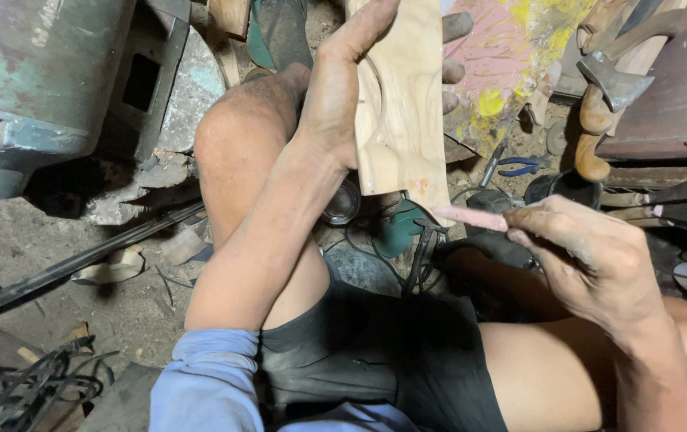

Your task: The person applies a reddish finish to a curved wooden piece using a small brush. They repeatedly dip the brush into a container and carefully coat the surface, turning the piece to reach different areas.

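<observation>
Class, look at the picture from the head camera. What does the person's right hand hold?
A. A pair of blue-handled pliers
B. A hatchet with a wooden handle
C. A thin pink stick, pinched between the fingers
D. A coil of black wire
C: the right hand pinches a thin pink stick whose tip points toward the lower edge of the pale wooden piece that the left hand holds up.

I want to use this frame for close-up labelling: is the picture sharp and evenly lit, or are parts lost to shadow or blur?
Head view: left hand, wood piece and right hand with its pink stick are sharp and well lit; the shorts and the floor gap under the wood fall into deep shadow; no strong glare; edges bend slightly from the wide lens.
</observation>
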